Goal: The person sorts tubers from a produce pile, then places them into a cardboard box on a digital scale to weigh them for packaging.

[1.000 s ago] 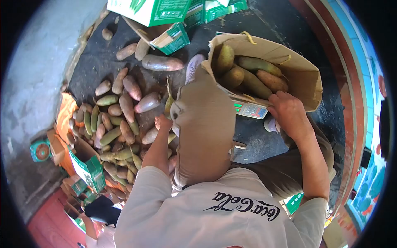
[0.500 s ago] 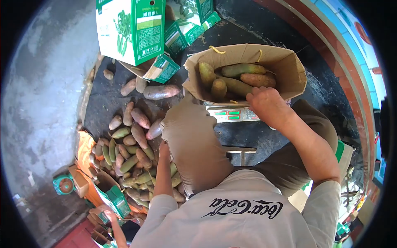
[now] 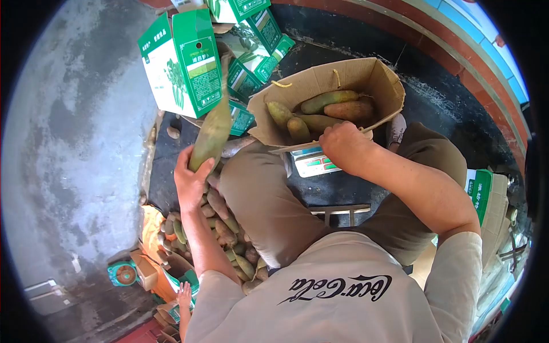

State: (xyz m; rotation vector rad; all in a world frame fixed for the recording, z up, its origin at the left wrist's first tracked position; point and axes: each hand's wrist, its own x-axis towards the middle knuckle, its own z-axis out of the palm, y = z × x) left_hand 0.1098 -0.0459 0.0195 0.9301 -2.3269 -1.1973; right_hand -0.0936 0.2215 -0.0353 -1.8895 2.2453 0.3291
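Observation:
My left hand (image 3: 195, 174) is wrapped round the lower end of a long green radish (image 3: 213, 132), raised upright above the floor left of my knee. My right hand (image 3: 346, 147) has its fingers closed over the near rim of an open cardboard box (image 3: 389, 94). Inside that box lie several radishes (image 3: 329, 102), some green and some reddish with soil. Yellow cord handles show on its far and near walls. Beneath it is a scale (image 3: 313, 164) with a lit display, partly hidden by the box.
More radishes (image 3: 229, 226) are heaped on the floor left of my leg. Green and white cartons (image 3: 197, 68) stand at the far left. Another person's hand (image 3: 184, 295) shows at lower left, near a teal round-faced device (image 3: 123, 274). A green carton (image 3: 480, 191) is at right.
My left hand has come up from the heap with a long radish in it. My right hand stays on the box rim. The view has shifted.

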